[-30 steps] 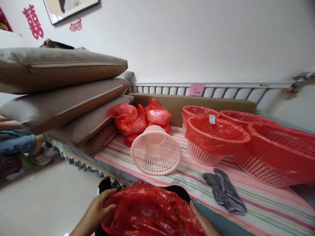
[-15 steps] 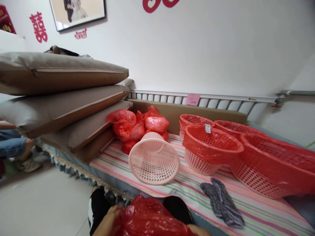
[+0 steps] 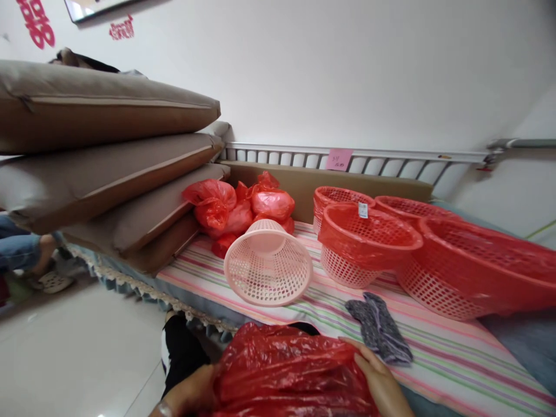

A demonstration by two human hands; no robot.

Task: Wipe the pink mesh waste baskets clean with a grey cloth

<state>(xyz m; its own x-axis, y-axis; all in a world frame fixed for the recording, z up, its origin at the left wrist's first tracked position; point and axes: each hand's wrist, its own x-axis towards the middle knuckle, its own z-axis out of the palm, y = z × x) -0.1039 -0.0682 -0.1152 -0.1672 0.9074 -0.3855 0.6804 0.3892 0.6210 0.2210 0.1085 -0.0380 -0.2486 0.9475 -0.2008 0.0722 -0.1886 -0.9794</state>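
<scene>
Stretching between two hands at the near edge of the bed, a crumpled red bag [image 3: 295,376] hangs low over the person's legs, its mouth hard to make out among the folds. The thin plastic looks apt to cling to itself, so one side could slip free if pulled unevenly, and a sharp tug could tear it. Just beyond, a pink basket [image 3: 281,269] lies on its side, its wide rim facing the near edge; a knock could well set it rolling. The grey knit [image 3: 382,333], near right, could be brushed off its spot by a swinging forearm. The left hand [image 3: 197,391] grips the bag's left side, fingertips buried in plastic, so how tightly they close cannot be told. The right hand [image 3: 376,376] holds the right side, fingers part-curled over its edge rather than clenched. Far right stand lined baskets [image 3: 369,249].
</scene>
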